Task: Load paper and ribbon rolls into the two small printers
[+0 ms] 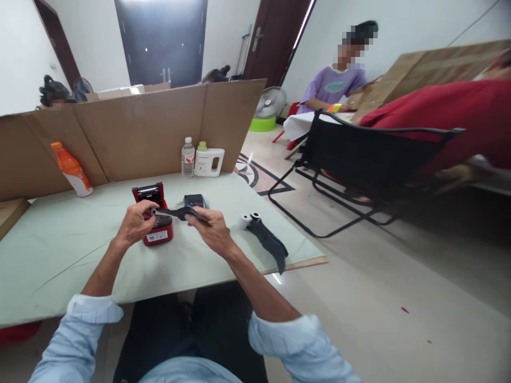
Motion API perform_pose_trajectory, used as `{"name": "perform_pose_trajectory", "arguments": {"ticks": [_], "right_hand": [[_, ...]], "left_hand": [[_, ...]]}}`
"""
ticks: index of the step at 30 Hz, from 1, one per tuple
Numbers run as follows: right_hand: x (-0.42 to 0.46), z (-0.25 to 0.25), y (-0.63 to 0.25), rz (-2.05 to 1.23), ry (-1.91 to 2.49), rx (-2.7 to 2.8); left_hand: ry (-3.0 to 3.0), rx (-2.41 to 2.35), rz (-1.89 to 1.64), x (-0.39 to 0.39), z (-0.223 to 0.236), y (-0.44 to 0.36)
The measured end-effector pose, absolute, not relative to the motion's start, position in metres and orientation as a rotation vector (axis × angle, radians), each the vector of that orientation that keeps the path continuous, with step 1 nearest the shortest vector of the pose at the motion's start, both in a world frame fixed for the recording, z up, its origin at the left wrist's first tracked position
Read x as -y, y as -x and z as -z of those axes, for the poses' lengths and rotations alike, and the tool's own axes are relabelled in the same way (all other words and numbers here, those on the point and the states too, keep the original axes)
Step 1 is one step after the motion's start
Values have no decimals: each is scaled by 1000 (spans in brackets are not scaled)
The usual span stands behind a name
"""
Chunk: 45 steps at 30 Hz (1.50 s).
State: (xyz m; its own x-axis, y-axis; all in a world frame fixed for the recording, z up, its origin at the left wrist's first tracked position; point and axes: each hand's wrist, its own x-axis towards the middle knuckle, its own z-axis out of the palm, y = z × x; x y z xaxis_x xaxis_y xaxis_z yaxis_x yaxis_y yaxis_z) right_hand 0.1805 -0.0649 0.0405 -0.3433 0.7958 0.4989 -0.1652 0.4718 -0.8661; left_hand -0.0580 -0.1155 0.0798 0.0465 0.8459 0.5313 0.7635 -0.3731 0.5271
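My left hand [138,221] pinches a small roll [153,212] whose pale end shows, just over a red label printer [158,234] with its lid raised. A dark ribbon [178,213] stretches from that roll to my right hand [211,229], whose closed fingers grip its other end. Behind my right hand lies a small black device [194,200]. Farther right on the table are a white roll [245,222] and a black-and-white roll [255,216], with a loose black strip [268,242] trailing toward the table edge. My left fingers hide part of the printer's inside.
A cardboard screen [151,133] stands along the back of the table [191,266]. Before it are an orange bottle [72,169], a clear water bottle [188,158] and a white jug [209,162]. A black folding chair [371,154] stands right; a person in purple [333,88] sits beyond.
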Motion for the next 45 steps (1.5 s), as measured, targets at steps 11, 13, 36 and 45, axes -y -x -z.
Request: {"name": "perform_pose_trajectory", "arguments": {"ticks": [11, 13, 36, 45], "right_hand": [[14, -39, -122, -1006, 452, 1973], [10, -39, -119, -984, 475, 2005], [-2, -45, -96, -686, 680, 2302], [2, -41, -91, -598, 760, 2422]], "left_hand": [[-2000, -1900, -1048, 89, -53, 114], [-1982, -1903, -1000, 87, -53, 115], [-2106, -2120, -359, 58, -56, 115], [-2135, -2193, -219, 45, -50, 114]]}}
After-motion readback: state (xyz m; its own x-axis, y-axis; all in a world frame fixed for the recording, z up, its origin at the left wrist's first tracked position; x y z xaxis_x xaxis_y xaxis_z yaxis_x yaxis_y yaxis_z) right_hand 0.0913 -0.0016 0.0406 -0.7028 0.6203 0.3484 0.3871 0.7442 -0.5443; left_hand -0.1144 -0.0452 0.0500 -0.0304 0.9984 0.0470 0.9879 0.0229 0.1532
